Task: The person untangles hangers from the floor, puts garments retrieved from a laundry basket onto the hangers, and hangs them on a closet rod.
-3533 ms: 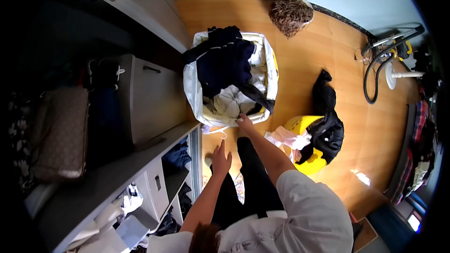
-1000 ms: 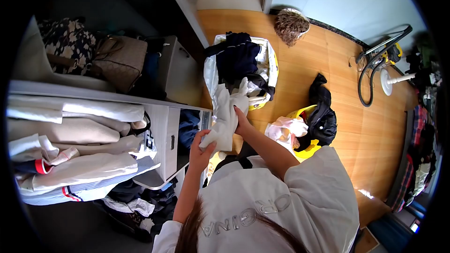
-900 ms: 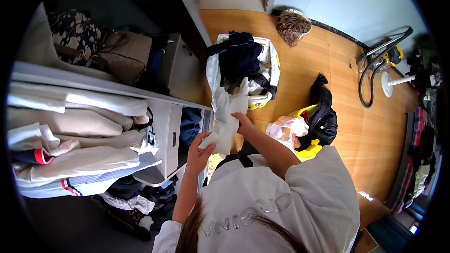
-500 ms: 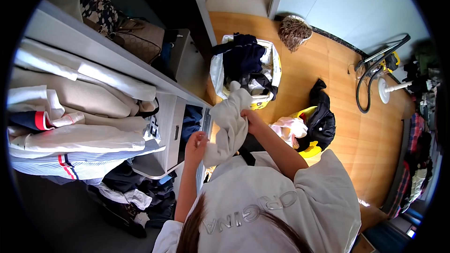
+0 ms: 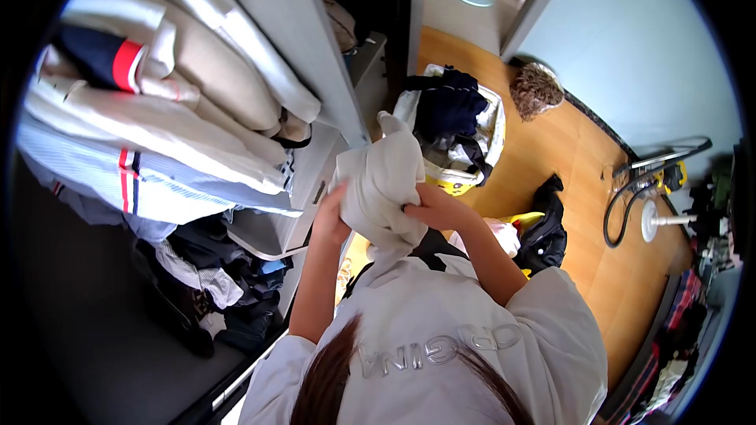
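A white garment (image 5: 379, 177) is bunched up in front of my chest; its exact kind cannot be made out. On its left edge my left hand (image 5: 331, 219) grips the cloth, with the fingertips partly behind it. My right hand (image 5: 438, 206) is closed on the garment's right side, thumb over the fabric. Just beyond the garment stands a white and yellow laundry basket (image 5: 498, 122) heaped with dark clothes (image 5: 449, 106).
Shirts and jackets (image 5: 181, 118) hang in the wardrobe on the left, above a pile of dark clothes (image 5: 236, 283). A black jacket (image 5: 545, 232) lies on the floor at right. Further off are a brown mop head (image 5: 537, 90) and a vacuum cleaner (image 5: 661, 177).
My left hand, earlier beside the cloth with fingers curled, now grips its left edge. The garment is spread wider between both hands. The view has turned toward the wardrobe.
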Tool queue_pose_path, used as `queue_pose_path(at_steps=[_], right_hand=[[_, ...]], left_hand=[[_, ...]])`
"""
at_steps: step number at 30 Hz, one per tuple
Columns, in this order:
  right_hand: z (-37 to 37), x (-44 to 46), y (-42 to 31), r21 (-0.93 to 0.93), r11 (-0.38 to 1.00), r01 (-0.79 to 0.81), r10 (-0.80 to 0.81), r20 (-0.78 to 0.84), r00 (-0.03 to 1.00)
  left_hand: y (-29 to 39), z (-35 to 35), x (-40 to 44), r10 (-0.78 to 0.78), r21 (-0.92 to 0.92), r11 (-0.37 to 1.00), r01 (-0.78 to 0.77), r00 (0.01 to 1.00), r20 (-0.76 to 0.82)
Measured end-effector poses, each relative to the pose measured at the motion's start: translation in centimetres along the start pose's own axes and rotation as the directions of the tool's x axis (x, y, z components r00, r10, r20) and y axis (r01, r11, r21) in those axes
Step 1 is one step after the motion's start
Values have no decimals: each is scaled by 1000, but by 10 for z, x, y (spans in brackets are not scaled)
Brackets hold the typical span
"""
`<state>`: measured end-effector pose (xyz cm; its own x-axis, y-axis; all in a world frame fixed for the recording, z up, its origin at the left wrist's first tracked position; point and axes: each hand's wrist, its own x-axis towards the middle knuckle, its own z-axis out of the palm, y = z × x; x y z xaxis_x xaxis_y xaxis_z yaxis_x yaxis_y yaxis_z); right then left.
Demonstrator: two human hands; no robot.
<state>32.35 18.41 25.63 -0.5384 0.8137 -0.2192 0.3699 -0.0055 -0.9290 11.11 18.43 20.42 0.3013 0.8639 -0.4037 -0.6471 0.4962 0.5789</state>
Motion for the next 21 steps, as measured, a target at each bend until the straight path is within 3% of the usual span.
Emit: queue_pose_path(at_steps=[3, 5, 7, 8, 9, 11, 13, 14, 15, 17, 20, 21], right_hand=[[9, 3, -10, -117, 981, -152, 168, 141, 976], [24, 10, 64, -182, 983, -28, 61, 174, 983], [10, 12, 73, -272, 960, 61, -13, 172, 985], [-1, 16, 63, -444, 894, -60, 205, 287, 936], [-11, 23, 19, -646, 743, -176, 447, 283, 849], [-14, 28, 6, -659, 721, -212, 423, 176, 889], [-18, 43, 8, -508, 855, -104, 211, 158, 965], [-19, 47, 9, -424, 904, -46, 114, 136, 984], [-14, 51, 4, -383, 920, 89, -60, 86, 994], [5, 65, -12, -311, 877, 366, -395, -33, 918], [28, 91, -21, -94, 946, 312, -285, 223, 932], [36, 99, -25, -1, 941, 337, -319, 318, 893]], left_hand=[[0, 6, -11, 188, 205, 967, -148, 964, -188], [-1, 5, -22, 252, 256, 947, -193, 943, -220], [-4, -6, -23, 366, 456, 858, -237, 904, -219], [-1, -4, -30, 383, 477, 841, -255, 903, -193], [3, -3, -35, 399, 497, 824, -272, 902, -168], [8, -13, -44, 449, 610, 712, -348, 893, -15], [21, -5, -63, 400, 608, 714, -349, 915, 55], [21, -6, -72, 363, 579, 756, -304, 932, 15], [25, -4, -82, 327, 520, 802, -294, 945, 29], [36, -3, -103, 263, 397, 878, -267, 963, 67], [40, -25, -127, 355, 267, 890, -370, 929, 103], [39, -39, -132, 393, 196, 888, -415, 908, 143]])
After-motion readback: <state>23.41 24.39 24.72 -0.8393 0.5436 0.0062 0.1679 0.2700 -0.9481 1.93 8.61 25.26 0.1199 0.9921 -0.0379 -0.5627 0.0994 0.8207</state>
